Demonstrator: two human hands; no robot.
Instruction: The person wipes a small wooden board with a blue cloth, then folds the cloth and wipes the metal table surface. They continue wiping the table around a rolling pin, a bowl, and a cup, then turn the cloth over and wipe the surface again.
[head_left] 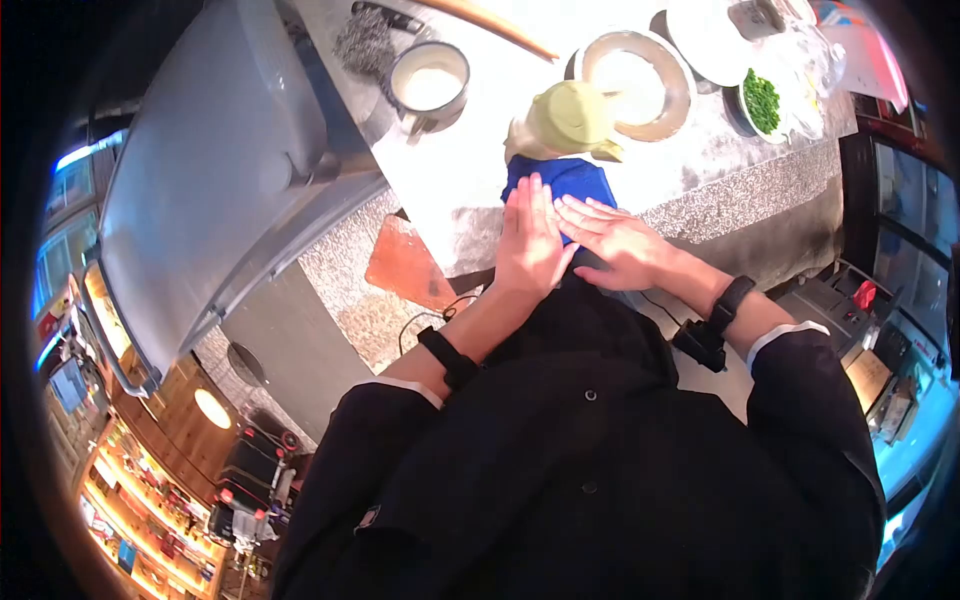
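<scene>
A blue cloth (590, 180) lies at the front edge of the floury work counter (690, 175). My left hand (528, 240) lies flat on it with the fingers stretched out and pointing away from me. Beside it, my right hand (618, 245) rests on the cloth too, fingers extended and angled to the left. The fingertips of both hands come close together, and neither hand grips anything. Just beyond the cloth is a pale yellow-green rounded container (575, 115), which overlaps the rim of a wide metal bowl (680, 85) holding something white.
At the back left are a dark-rimmed mug (430, 80) and a mesh-like grey scrubber (368, 42). A wooden rolling pin (495, 28) lies behind. To the right stands a bowl of chopped greens (762, 100). A large grey metal appliance (215, 150) borders the counter's left side.
</scene>
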